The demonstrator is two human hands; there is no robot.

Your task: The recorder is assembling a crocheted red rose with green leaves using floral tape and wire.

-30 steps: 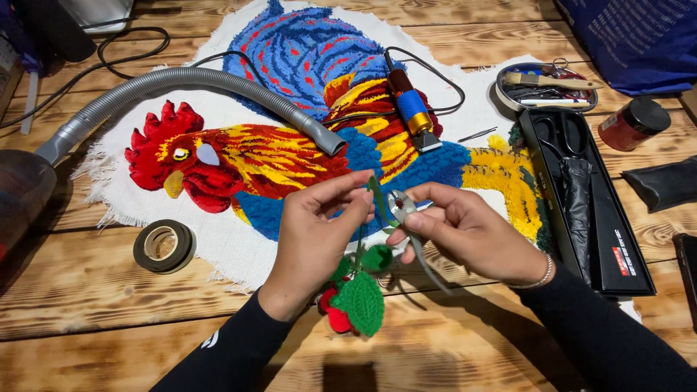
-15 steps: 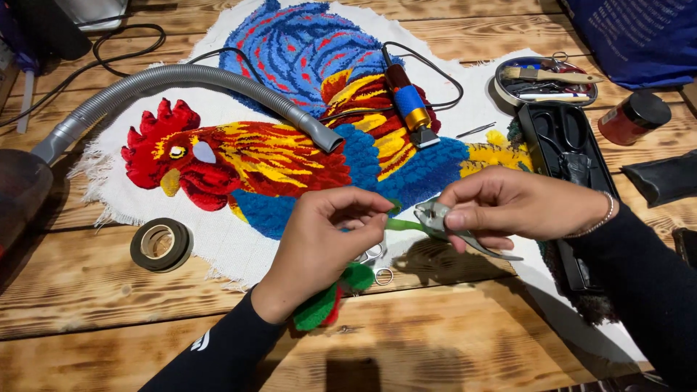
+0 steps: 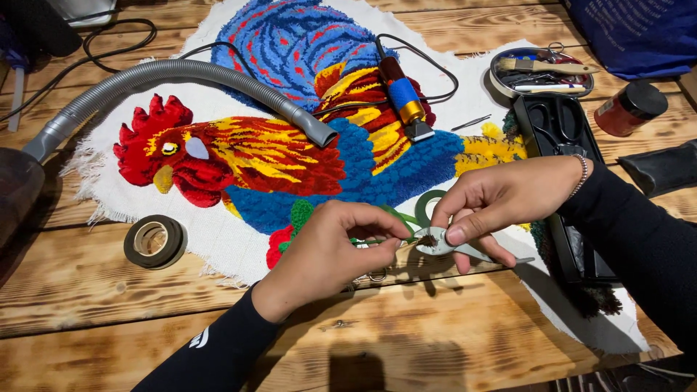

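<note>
Wooden planks of the bench [image 3: 109, 305] carry a big tufted rooster rug [image 3: 290, 156] in red, blue and yellow on white backing cloth, and both hands work at its lower edge. The left hand [image 3: 330, 250] has its grip pinched closed on a thin green strand, with a small red and green tufted piece [image 3: 287, 232] lying partly hidden under its knuckles. The right hand [image 3: 501, 207] has its grip closed on small metal scissors [image 3: 454, 247], which carry a dark tuft of fibre near the thumb; the two hands almost touch. Just behind the right fingers a green ring [image 3: 428, 203] lies on the rug. A grey vacuum hose [image 3: 181, 72] curves across the rooster's neck, its nozzle ending near the middle of the rug, and a corded trimmer [image 3: 403, 98] with a blue and gold body rests on the tail feathers. A tape roll [image 3: 154, 241] sits on the bench left of the rug, well apart from the hands. To the right stand an open black case [image 3: 559, 145], an oval tin of tools [image 3: 541, 69] and a dark red jar [image 3: 630, 109].
</note>
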